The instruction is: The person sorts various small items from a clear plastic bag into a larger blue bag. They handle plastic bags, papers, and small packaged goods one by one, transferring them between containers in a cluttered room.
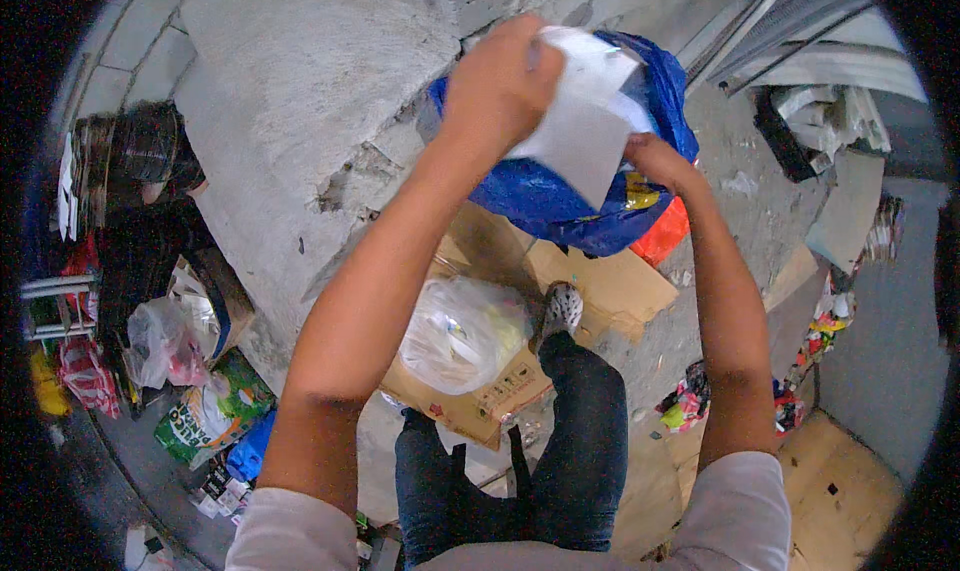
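Note:
My left hand (505, 83) is closed on the upper edge of several white and grey paper sheets (583, 143), which are blurred by motion. The sheets hang tilted over the mouth of a large blue plastic bag (540, 206). More white paper shows inside the bag. At the bag's right side, my right hand (658, 161) reaches in with curled fingers beside the sheets; whatever it grips is hidden. An orange-red bag (664, 233) lies against the blue bag's lower right.
A cardboard box (515, 383) holding a whitish plastic bag (455, 341) stands by my legs. Flattened cardboard (610, 286) lies below the blue bag. Stacked dark bundles (135, 161) and a green-white sack (215, 411) are at left. Metal bars (745, 26) stand far right.

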Available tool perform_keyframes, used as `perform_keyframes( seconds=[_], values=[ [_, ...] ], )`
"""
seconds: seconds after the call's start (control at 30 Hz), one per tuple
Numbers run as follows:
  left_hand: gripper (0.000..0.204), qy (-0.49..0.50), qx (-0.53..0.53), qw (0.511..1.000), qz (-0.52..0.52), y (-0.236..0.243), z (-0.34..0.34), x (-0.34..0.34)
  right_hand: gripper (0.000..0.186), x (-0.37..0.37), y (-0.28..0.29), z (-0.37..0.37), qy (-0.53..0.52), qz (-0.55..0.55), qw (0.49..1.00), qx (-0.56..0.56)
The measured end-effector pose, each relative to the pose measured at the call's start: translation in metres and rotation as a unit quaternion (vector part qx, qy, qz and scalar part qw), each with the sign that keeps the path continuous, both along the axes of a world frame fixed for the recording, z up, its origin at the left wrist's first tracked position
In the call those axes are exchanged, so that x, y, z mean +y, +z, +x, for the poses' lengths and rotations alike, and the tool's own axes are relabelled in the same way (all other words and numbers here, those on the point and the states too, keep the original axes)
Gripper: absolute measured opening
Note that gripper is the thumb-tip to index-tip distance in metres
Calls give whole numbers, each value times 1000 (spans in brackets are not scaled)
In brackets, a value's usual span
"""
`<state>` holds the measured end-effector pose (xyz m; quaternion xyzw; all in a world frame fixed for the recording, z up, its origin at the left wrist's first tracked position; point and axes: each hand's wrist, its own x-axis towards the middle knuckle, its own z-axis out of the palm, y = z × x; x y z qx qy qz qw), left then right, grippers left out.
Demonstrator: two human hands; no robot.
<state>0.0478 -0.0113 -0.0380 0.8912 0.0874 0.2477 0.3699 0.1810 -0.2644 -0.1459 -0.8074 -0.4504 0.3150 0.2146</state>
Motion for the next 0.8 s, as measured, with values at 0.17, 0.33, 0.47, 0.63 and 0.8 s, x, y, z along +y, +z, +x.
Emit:
perform_keyframes(
  seconds=[0.17,0.33,0.47,0.63,0.8],
  values=[
    [35,-76,105,992,-14,-76,71,-35,27,-12,0,0,-307,-22,951,29],
    [37,-24,283,959,5,-179,70,-10,42,-15,-16,2,-500,178,843,85],
    [47,-54,495,866,42,-185,58,-7,58,-27,-19,15,-521,224,802,186],
    [45,-79,244,957,139,-109,18,0,50,-7,34,-18,-336,83,936,-64],
    [25,-41,-41,990,-126,-60,-130,1,38,37,99,-152,-200,119,962,140]
  ],
)
